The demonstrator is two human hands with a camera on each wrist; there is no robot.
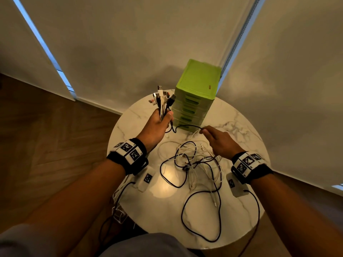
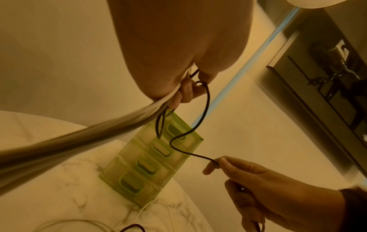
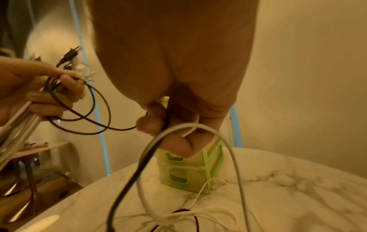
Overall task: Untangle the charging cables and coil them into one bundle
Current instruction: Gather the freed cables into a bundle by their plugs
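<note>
The charging cables [image 1: 193, 164] are split between two spots: a bunch of plug ends [image 1: 163, 98] is held upright at about 11 o'clock over the table, and the rest is left as a loose black-and-white tangle around the middle, with one black loop trailed toward 6 o'clock. Thin, light and floppy stuff by the look of it, so no weight worth worrying about, but snagging at the crossings seems likely if anything gets yanked. Best taken near the plugs and fed through strand by strand.

The bunch is gripped in the left hand [image 1: 157, 127], fingers wrapped round it. A single black cable [image 1: 187, 126] is pinched by the right hand [image 1: 219, 141] at roughly 1 o'clock and is strung across to the left fist.

All of it is laid out on a round marble table [image 1: 241, 127], with a green drawer unit [image 1: 196, 89] parked at 12 o'clock.
</note>
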